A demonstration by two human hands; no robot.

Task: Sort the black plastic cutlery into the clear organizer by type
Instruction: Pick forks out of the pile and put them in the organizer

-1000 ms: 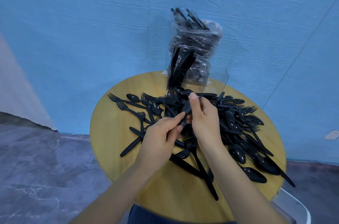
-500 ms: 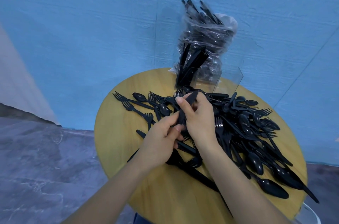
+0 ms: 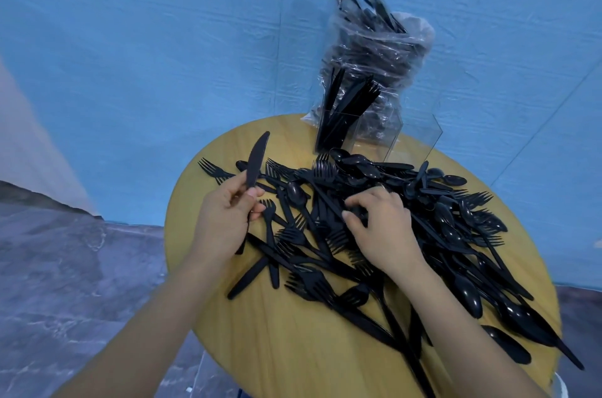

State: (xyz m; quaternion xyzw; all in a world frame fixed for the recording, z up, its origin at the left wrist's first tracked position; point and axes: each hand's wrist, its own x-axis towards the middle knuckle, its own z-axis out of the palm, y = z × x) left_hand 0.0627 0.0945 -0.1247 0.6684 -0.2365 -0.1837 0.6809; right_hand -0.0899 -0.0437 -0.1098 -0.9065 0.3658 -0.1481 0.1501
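no readable text, labels or numbers (anywhere)

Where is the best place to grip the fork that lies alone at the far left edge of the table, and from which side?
Probably by its handle, coming from above on the left. The fork lies flat with its tines pointing to the table edge; its handle runs right, toward the pile, so grip just behind the tines.

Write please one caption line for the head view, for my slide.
Left hand holds a black knife upright while the right hand digs in the cutlery pile.
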